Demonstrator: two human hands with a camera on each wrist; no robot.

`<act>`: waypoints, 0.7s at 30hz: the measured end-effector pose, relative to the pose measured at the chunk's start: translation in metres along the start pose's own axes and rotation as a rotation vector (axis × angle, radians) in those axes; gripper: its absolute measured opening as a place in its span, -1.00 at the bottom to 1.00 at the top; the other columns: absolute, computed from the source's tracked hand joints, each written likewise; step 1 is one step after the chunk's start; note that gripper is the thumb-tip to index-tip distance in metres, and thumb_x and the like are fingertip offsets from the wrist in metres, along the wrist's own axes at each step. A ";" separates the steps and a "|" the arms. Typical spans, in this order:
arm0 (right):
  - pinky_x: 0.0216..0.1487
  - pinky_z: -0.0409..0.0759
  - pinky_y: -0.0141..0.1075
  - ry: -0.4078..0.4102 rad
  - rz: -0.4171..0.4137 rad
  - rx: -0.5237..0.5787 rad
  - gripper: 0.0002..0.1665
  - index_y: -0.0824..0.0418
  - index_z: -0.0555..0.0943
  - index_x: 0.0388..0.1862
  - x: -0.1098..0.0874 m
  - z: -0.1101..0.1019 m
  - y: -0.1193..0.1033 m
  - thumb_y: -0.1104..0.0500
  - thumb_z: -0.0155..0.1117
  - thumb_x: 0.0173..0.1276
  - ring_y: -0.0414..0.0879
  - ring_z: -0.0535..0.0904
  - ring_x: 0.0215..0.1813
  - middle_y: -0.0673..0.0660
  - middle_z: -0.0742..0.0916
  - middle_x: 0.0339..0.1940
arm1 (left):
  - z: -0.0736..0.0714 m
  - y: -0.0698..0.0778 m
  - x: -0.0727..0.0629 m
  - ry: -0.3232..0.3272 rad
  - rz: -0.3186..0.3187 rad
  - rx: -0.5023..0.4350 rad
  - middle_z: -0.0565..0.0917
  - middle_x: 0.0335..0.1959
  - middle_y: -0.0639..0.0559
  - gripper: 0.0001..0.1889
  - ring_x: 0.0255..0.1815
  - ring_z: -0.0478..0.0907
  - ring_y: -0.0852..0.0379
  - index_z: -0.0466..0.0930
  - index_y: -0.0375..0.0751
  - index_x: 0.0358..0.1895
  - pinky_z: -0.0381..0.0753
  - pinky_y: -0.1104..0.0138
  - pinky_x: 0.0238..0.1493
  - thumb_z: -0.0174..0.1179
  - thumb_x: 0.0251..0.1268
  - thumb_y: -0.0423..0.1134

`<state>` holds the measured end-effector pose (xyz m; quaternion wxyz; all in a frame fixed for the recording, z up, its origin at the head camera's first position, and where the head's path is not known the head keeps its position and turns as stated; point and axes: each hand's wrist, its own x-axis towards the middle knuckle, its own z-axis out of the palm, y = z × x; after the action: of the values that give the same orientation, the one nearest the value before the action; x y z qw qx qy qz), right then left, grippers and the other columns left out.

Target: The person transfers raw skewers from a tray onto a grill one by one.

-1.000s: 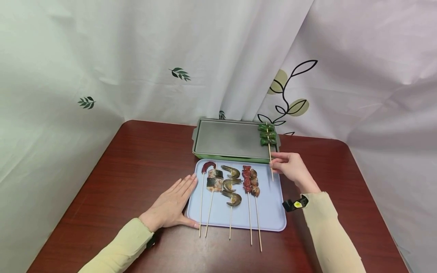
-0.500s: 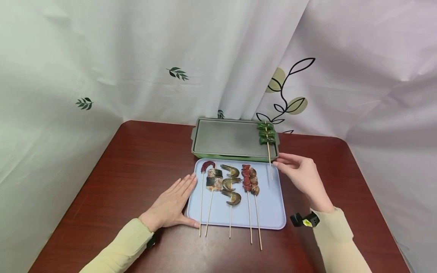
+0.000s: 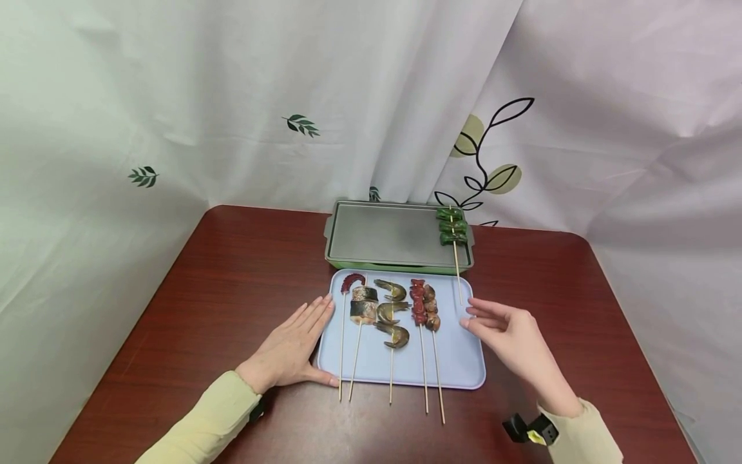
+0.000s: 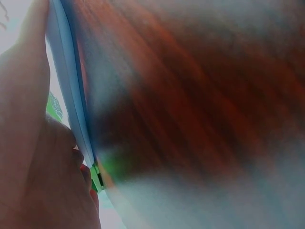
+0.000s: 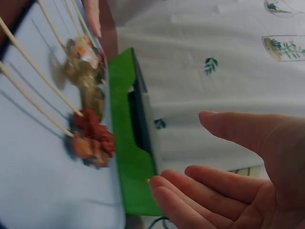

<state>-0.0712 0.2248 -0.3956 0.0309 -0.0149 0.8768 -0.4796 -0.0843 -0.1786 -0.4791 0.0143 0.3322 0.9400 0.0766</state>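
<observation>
In the head view my left hand (image 3: 292, 348) lies flat along the left edge of a pale blue tray (image 3: 464, 361), fingers straight, touching its rim. My right hand (image 3: 513, 338) hovers by the tray's right edge, thumb and fingers apart, holding nothing. Close to its fingertips ends the stick of a green pepper skewer (image 3: 452, 227), which lies on the right side of a grey grill plate (image 3: 382, 232). The tray bears a dark red tentacle skewer (image 3: 352, 281), a fish skewer (image 3: 363, 311), a shrimp skewer (image 3: 394, 335), a red meat skewer (image 3: 418, 303) and a brown-chunk skewer (image 3: 431, 316).
The grill's green base (image 5: 125, 143) stands right behind the tray on a reddish-brown wooden table (image 3: 243, 270). Several stick ends jut past the tray's front edge. A white curtain (image 3: 232, 116) with leaf prints hangs behind the table.
My right hand has let go of the pepper skewer's stick and drawn back toward me. The pepper skewer stays on the grill plate. My left hand has not moved.
</observation>
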 end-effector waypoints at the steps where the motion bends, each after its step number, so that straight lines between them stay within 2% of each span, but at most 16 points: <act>1: -0.13 0.66 -0.44 -0.004 0.004 0.003 -0.42 0.35 0.65 0.23 -0.003 0.002 0.002 0.07 0.51 0.33 -0.06 0.77 -0.07 0.24 0.78 -0.01 | 0.000 0.000 0.000 0.002 0.001 -0.003 0.09 0.60 -0.29 0.44 0.61 -0.01 -0.16 0.03 -0.46 0.58 0.02 0.03 0.57 0.06 -0.12 0.73; 12: -0.16 0.67 -0.38 -0.072 0.085 0.025 -0.42 0.37 0.67 0.18 -0.020 0.035 0.028 0.11 0.55 0.25 -0.15 0.77 -0.15 0.15 0.81 -0.13 | 0.000 0.000 -0.001 0.018 0.006 -0.009 0.09 0.60 -0.29 0.44 0.61 0.00 -0.17 0.05 -0.47 0.58 0.04 0.02 0.56 0.10 -0.13 0.72; 21: -0.11 0.66 -0.37 -0.096 0.136 0.042 -0.44 0.34 0.70 0.14 -0.028 0.048 0.038 0.09 0.58 0.22 -0.15 0.77 -0.18 0.09 0.82 -0.19 | 0.001 0.000 -0.002 0.044 0.017 -0.007 0.12 0.59 -0.31 0.44 0.60 0.04 -0.18 0.08 -0.49 0.56 0.08 0.00 0.55 0.12 -0.13 0.71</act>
<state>-0.0401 0.2064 -0.4520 0.1058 0.0225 0.8631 -0.4933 -0.0828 -0.1799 -0.4805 -0.0060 0.3383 0.9370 0.0871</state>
